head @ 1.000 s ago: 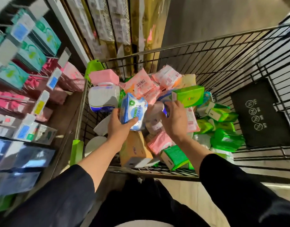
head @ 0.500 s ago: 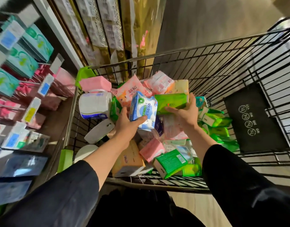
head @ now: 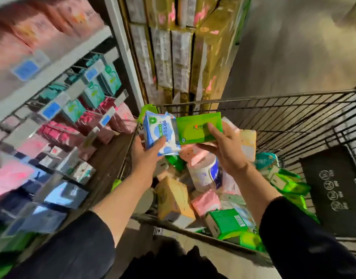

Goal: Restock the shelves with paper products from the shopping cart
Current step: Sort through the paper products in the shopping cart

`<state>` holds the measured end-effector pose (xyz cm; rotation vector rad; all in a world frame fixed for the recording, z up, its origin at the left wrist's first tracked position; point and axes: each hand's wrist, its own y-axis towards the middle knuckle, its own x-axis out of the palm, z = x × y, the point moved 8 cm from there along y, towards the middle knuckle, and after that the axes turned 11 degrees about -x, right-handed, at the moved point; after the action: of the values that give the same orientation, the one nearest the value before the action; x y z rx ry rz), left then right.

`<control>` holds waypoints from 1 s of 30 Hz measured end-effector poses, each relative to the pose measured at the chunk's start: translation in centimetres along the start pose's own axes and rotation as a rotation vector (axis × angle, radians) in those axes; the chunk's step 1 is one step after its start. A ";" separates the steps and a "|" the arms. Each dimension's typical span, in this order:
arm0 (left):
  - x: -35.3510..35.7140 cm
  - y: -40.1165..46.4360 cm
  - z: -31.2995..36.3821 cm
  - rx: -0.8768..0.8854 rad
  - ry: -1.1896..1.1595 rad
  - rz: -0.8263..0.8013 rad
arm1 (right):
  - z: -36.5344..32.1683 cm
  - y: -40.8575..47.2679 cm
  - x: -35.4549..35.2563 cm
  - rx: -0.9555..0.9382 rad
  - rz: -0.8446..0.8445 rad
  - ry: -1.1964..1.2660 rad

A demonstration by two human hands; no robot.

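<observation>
My left hand (head: 146,153) grips a blue and white wipes pack (head: 161,132) from below, thumb across its front. My right hand (head: 226,150) holds a green tissue pack (head: 195,128) beside it, thumb on its face. Both packs are raised above the wire shopping cart (head: 293,117), side by side and touching. Below them the cart holds several paper goods: a white roll pack (head: 205,175), a tan tissue box (head: 174,200), pink packs (head: 206,202) and green packs (head: 226,223). The shelves (head: 58,101) stand at the left.
The shelves carry teal packs (head: 92,93) and pink packs (head: 58,135) on hooks with blue price tags (head: 51,110). Tall gold-wrapped bundles (head: 183,47) stand behind the cart. A black mat (head: 332,190) hangs on the cart's right side. Grey floor lies beyond.
Both hands have lifted their packs up out of the cart and brought them together. The view has swung up and left, showing more of the shelves.
</observation>
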<state>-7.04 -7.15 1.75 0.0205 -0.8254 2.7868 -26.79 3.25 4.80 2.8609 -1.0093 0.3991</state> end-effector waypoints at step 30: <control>-48.6 -46.6 16.7 0.983 -0.313 0.786 | -22.6 -32.9 53.3 -0.253 -1.023 0.323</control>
<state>49.94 11.12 36.93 0.3734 0.7518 3.6542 28.81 0.33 41.28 2.5207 0.4436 0.5276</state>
